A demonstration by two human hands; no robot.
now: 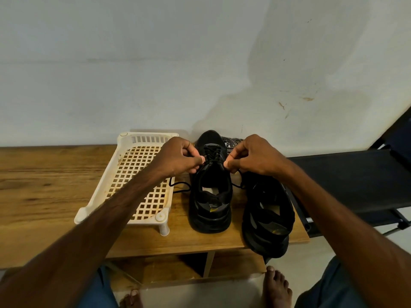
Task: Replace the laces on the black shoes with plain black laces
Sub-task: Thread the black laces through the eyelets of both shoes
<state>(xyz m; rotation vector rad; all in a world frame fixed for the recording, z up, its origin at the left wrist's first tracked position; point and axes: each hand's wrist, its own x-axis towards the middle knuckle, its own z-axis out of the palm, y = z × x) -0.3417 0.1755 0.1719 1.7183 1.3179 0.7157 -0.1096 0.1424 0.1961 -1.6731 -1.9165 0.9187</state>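
- The wooden table [44, 174] carries everything, so nothing needs lifting. Both shoes can stay put while the lacing gets done.
- The white lattice tray [97, 192] sits just left of the shoes. It looks like light plastic, and one lace tail trails over its near corner.
- The second shoe [266, 218] is on the right with its heel hanging over the table's front edge, so I'd guess a nudge could tip it off. I can't make out any lace on it.
- The laced shoe [211, 210] stands in the middle, toe to the wall. It looks soft on top with a chunky sole, heavy enough to stay still under a gentle pull.
- The left hand [178, 156] and right hand [251, 156] are at the top eyelets, each with thumb and fingertips pinched on a side of the black lace [212, 153].
- That lace is thin, limp cord, so it's best gripped close to the eyelets or by the stiff tips.
- The speckled laces [231, 141] are bunched behind the toe.
- There's a small yellow mark [213, 210] on the heel, too tiny to read, and no other writing is legible.
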